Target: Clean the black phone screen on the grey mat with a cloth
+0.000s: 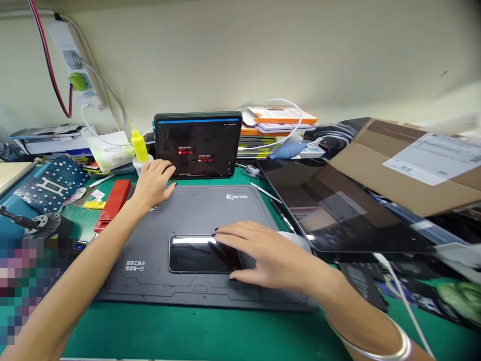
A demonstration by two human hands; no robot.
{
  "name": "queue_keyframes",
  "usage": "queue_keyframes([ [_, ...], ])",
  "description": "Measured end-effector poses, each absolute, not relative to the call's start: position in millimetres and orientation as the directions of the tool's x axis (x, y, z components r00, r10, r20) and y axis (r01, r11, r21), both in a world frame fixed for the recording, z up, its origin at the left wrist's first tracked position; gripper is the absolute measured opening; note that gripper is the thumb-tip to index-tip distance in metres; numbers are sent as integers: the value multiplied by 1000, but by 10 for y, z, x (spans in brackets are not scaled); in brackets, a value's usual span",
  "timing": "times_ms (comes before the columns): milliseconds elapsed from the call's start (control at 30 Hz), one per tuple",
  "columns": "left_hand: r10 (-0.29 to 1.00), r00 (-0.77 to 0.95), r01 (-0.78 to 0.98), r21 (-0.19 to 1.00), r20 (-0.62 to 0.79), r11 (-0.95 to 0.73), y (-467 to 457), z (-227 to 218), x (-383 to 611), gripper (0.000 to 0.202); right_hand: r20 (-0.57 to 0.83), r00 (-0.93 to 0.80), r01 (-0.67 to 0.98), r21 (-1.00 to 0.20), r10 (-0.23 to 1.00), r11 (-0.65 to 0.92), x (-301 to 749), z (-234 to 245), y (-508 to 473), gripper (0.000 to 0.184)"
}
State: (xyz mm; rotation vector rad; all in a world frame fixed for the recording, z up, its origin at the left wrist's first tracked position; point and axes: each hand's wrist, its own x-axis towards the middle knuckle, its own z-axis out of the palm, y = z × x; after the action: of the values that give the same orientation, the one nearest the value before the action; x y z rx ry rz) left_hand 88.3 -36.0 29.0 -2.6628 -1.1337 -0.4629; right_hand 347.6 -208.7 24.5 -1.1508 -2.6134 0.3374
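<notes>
A black-screened smartphone (205, 254) lies flat on a grey work mat (188, 210). My right hand (259, 253) spans its right end, thumb at the near long edge and fingers at the far one. My left hand (156, 183) reaches over the mat's far left corner, with its fingers apart and nothing visible in them. It is beside the lower left corner of a standing tablet (198, 143) with a dark screen. Just behind that hand a yellow bottle (139, 144) with a needle tip stands on a white round container (143, 163).
A red tool (114, 203) lies left of the mat. A large dark glass panel (338, 215) leans at the right, before an open cardboard box (398, 160). A blue air blower (289, 149) rests behind. A power strip (73, 60) hangs on the wall.
</notes>
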Motion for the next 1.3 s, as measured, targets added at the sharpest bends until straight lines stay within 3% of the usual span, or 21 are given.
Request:
queue_keyframes([
  [167, 640, 749, 643, 50, 170, -765, -952, 407, 754, 35, 81, -640, 722, -275, 764, 635, 3441, 213, -2087, 58],
  [300, 611, 791, 600, 207, -12, -773, -1394, 351, 650, 58, 54, -630, 737, -273, 775, 618, 3425, 212, -2082, 56],
  [500, 600, 800, 585, 215, 7, -782, -1489, 234, 638, 73, 24, -615, 742, -320, 788, 589, 3428, 239, -2076, 57],
  [933, 642, 765, 609, 269, 50, -746, -1608, 134, 613, 64, 69, -631, 702, -372, 773, 607, 3476, 195, -2086, 50],
  [1300, 644, 761, 595, 315, 73, -739, -1615, 149, 609, 57, 104, -659, 709, -242, 745, 662, 3492, 113, -2087, 49],
])
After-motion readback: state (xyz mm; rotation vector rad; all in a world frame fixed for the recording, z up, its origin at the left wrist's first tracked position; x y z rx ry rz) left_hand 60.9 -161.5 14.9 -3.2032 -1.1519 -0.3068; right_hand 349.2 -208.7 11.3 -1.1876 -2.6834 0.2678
